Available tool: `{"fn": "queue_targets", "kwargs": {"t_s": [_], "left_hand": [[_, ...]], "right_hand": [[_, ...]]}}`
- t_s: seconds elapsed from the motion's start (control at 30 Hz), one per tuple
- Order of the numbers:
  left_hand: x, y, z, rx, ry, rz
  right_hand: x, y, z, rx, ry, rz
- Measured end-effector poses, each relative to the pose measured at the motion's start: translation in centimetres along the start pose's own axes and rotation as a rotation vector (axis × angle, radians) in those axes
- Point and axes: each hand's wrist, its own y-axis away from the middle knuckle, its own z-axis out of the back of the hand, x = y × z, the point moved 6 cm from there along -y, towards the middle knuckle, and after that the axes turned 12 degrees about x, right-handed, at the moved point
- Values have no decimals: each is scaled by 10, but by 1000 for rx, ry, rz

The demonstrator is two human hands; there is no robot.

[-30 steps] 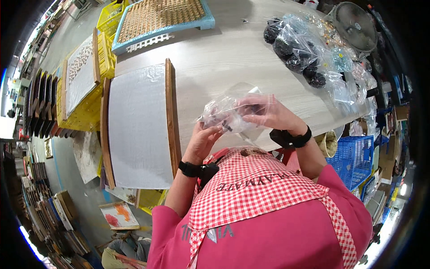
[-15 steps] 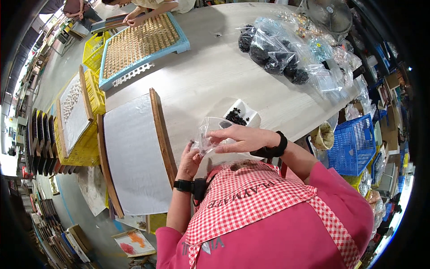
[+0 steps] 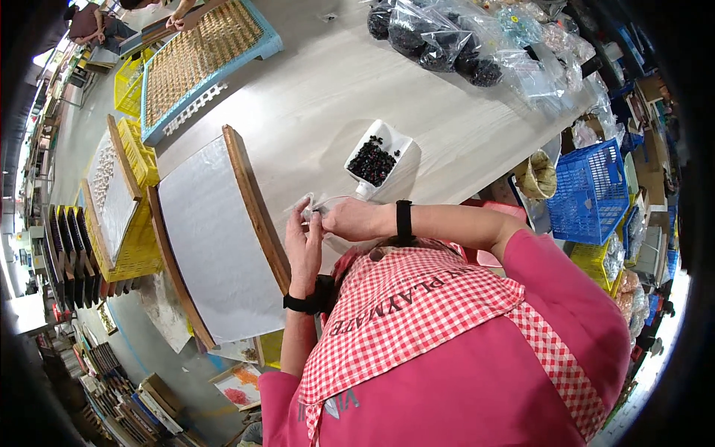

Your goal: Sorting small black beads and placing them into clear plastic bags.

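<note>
A clear plastic bag (image 3: 319, 202) is pinched between my two hands, in front of my checked apron. My left hand (image 3: 302, 246) is closed on its left side, fingers pointing up. Bent fingers of my right hand (image 3: 352, 219) grip the other side. What lies inside the bag is mostly hidden by my fingers. Just beyond my right hand, a white scoop (image 3: 404, 143) rests on the table with its short handle toward me. Small, dark, shiny bead-like pieces (image 3: 372, 161) lie in it.
A wood-edged board with white paper (image 3: 223, 246) lies to the left. Farther off stand a blue-framed tray (image 3: 265, 46) of small pieces and yellow crates (image 3: 138, 160). Bags of dark pieces (image 3: 436, 56) fill the far right; a blue basket (image 3: 592, 190) stands right. Another person's hand (image 3: 179, 21) works beyond.
My hands have drawn together around the bag, the right hand moving left and closing. More of the scoop shows now. The whole view has shifted somewhat.
</note>
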Motion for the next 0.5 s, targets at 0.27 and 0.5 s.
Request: {"fn": "queue_targets", "kwargs": {"t_s": [0.27, 0.5], "left_hand": [[-6, 9, 27, -218, 64, -189], [-29, -14, 39, -132, 92, -246]], "right_hand": [[-62, 94, 33, -755, -737, -280], [-153, 134, -90, -398, -1677, -890]]}}
